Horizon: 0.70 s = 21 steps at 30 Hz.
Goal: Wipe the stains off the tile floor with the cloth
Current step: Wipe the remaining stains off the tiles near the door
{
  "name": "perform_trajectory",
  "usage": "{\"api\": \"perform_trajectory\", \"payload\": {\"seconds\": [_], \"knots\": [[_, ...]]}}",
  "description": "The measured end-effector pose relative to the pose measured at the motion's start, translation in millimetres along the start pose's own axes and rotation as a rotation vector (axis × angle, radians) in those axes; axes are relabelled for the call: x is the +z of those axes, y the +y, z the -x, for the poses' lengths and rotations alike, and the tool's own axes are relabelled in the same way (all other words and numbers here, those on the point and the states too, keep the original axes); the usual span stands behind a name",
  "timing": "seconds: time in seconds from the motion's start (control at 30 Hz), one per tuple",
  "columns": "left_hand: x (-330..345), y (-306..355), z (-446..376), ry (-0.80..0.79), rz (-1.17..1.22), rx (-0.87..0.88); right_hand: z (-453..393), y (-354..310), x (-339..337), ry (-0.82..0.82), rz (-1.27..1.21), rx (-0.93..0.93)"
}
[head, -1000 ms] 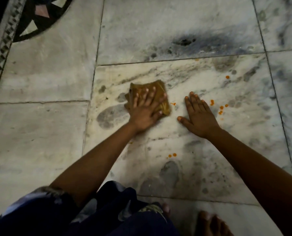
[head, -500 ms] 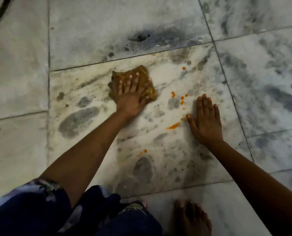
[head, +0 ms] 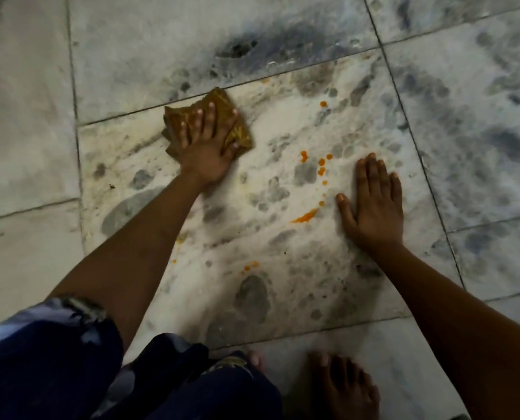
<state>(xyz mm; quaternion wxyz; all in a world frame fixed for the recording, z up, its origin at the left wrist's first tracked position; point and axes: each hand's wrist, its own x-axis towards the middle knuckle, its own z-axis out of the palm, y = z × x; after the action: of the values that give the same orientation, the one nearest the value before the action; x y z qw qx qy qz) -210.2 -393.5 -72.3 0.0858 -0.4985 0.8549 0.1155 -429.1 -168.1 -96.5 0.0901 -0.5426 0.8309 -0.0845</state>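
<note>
A folded brown-yellow cloth (head: pixel 222 101) lies on the marble tile floor (head: pixel 276 244) near the tile's far-left corner. My left hand (head: pixel 204 147) presses flat on the cloth with fingers spread. Orange stains (head: pixel 320 165) dot the tile to the right of the cloth, with a longer orange smear (head: pixel 305 216) just left of my right thumb and small spots (head: pixel 249 266) nearer to me. My right hand (head: pixel 373 204) rests flat on the bare tile, fingers together, holding nothing.
Grey veins and dark blotches (head: pixel 252 50) mark the tiles beyond the cloth. My bare feet (head: pixel 343 386) stand at the bottom edge, and my dark patterned clothing (head: pixel 55 359) fills the lower left. Grout lines (head: pixel 76 165) run between tiles.
The view has shifted, so the floor's patterned border has left the frame. My right hand moved right and nearer to me, uncovering an orange smear. My left hand keeps pressing the cloth.
</note>
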Motion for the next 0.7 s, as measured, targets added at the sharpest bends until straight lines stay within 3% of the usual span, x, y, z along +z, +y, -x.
{"api": "perform_trajectory", "payload": {"seconds": [0.13, 0.23, 0.4, 0.5, 0.6, 0.7], "knots": [[22.2, 18.5, 60.8, 0.040, -0.080, 0.250, -0.7, 0.7, -1.0, 0.006, -0.006, 0.004], [28.9, -1.5, 95.2, -0.022, -0.102, 0.361, -1.1, 0.3, -1.1, 0.012, -0.008, 0.005], [4.5, -27.3, 32.9, -0.037, -0.117, 0.133, -1.4, 0.9, -0.4, 0.011, -0.011, 0.004], [-17.3, -21.2, -15.7, -0.153, -0.036, -0.025, -0.1, 0.5, -1.8, -0.004, -0.007, 0.006], [-12.1, -3.1, -5.8, -0.148, -0.026, 0.038, 0.1, 0.6, -2.0, -0.003, -0.018, 0.008], [15.3, 14.1, 56.6, -0.089, -0.099, 0.257, -0.9, 0.6, -2.5, -0.003, -0.021, 0.008]]}}
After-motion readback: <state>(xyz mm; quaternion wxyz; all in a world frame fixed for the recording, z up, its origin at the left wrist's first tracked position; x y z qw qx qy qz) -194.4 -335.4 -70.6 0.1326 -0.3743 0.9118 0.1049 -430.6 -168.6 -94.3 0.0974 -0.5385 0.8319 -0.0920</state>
